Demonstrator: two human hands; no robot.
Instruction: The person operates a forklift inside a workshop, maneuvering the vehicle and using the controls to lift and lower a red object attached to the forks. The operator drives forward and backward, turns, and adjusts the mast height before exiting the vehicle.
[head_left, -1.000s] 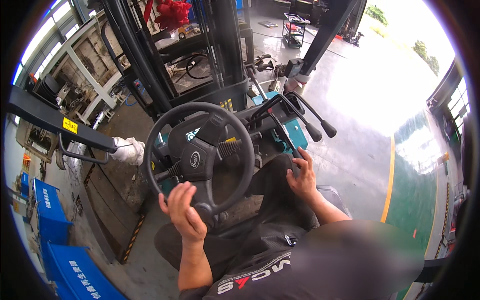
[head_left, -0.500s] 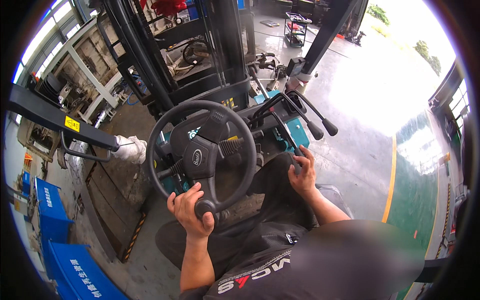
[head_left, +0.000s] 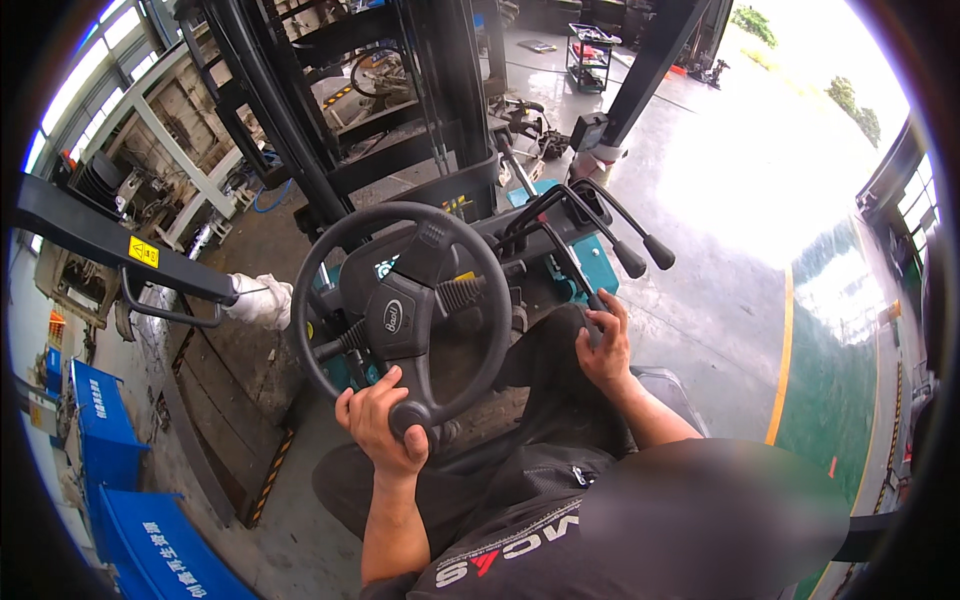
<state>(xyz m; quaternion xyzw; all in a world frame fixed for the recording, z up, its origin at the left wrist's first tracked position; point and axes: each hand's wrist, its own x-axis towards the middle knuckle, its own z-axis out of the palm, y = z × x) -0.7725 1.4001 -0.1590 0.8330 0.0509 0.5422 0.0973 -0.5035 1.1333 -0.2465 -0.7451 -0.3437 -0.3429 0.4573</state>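
My left hand (head_left: 385, 425) is closed round the spinner knob (head_left: 409, 417) at the lower rim of a black steering wheel (head_left: 497, 345). Its fingers lie over the wheel rim. To the right, my right hand (head_left: 610, 350) has its fingers on the grip of the nearest control lever (head_left: 572, 262), a slim rod with a dark handle. Two more levers with black knobs (head_left: 628, 260) stand just beyond it, apart from my hand. Ahead of the wheel rises the black forklift mast (head_left: 285, 110), with crossbars and chains between its uprights.
A black overhead-guard post (head_left: 660, 70) stands at front right, another (head_left: 75, 235) at left with wrapped white cloth (head_left: 262, 300). Machine parts (head_left: 535, 125) and a tool cart (head_left: 588, 60) are ahead. Blue panels (head_left: 165, 545) line the left; a yellow floor line (head_left: 783, 360) runs right.
The crossbars between the mast uprights have shifted upward, and the red thing at the top has gone from view. Both my hands hold the same places; the wheel has not visibly turned.
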